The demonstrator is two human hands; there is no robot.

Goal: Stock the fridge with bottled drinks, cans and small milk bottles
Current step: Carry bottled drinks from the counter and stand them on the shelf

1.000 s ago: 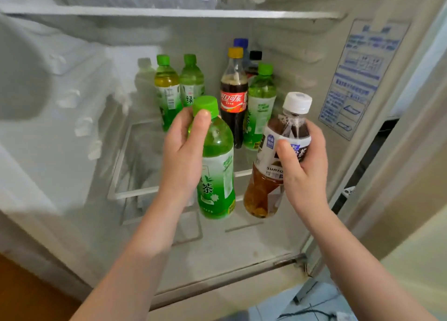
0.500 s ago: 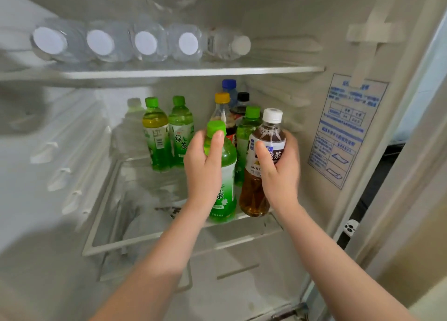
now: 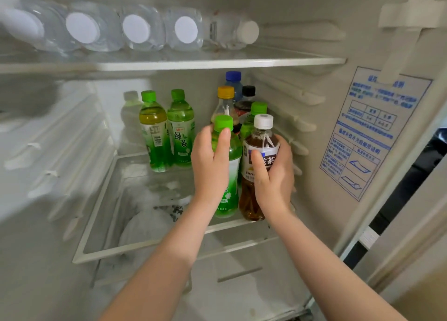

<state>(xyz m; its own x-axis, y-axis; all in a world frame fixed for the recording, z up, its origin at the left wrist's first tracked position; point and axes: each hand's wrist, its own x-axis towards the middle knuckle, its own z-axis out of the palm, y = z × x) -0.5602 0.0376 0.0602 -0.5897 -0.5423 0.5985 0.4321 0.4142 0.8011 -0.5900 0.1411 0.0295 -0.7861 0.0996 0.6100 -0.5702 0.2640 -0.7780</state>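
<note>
My left hand (image 3: 211, 162) is wrapped around a green tea bottle (image 3: 227, 175) and my right hand (image 3: 275, 173) around a brown tea bottle (image 3: 257, 166), both upright at the front right of the glass shelf (image 3: 154, 243), bases at or just above it (I can't tell if they're resting yet). Behind them stand a cola bottle (image 3: 226, 103), another green bottle (image 3: 257, 112) and two dark-capped ones; two green teas (image 3: 167, 132) stand further left. Water bottles (image 3: 135, 29) lie along the upper shelf (image 3: 217, 64). So bottled drinks look well underway, but I see no cans or milk bottles, which I judge remain
</note>
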